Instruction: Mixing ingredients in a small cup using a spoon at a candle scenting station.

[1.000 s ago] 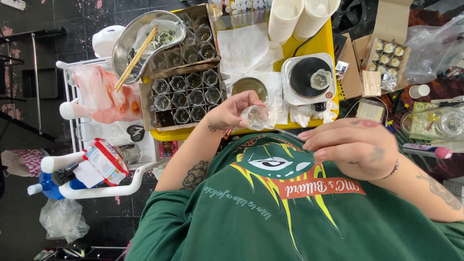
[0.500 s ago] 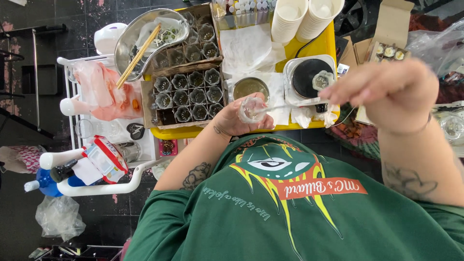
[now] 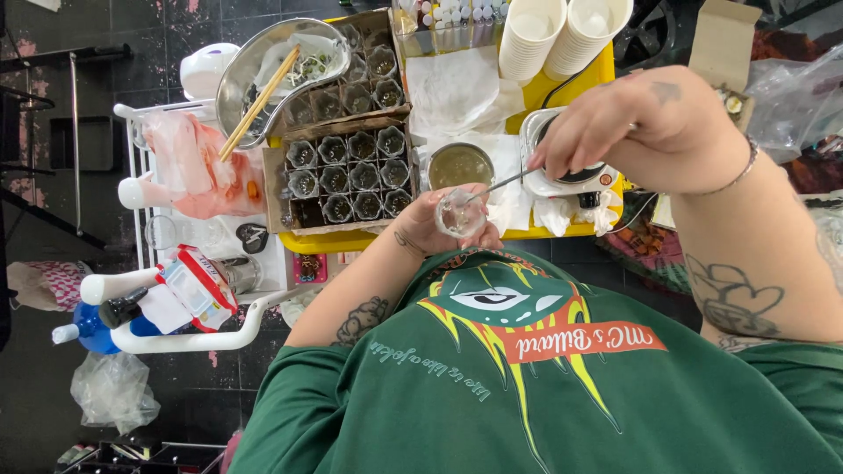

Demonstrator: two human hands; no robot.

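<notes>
Head view: left hand (image 3: pixel 439 224) fingers curl closed around a small clear glass jar (image 3: pixel 460 213), just below the round metal bowl (image 3: pixel 460 165); right hand (image 3: pixel 650 132) fingertips pinch a thin metal spoon (image 3: pixel 496 186) dipping into that jar.

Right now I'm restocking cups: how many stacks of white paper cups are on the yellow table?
2. One stack of white cups lies at the table's far edge, and a second stack lies right beside it, touching it. More may be hidden behind the raised hand.
</notes>
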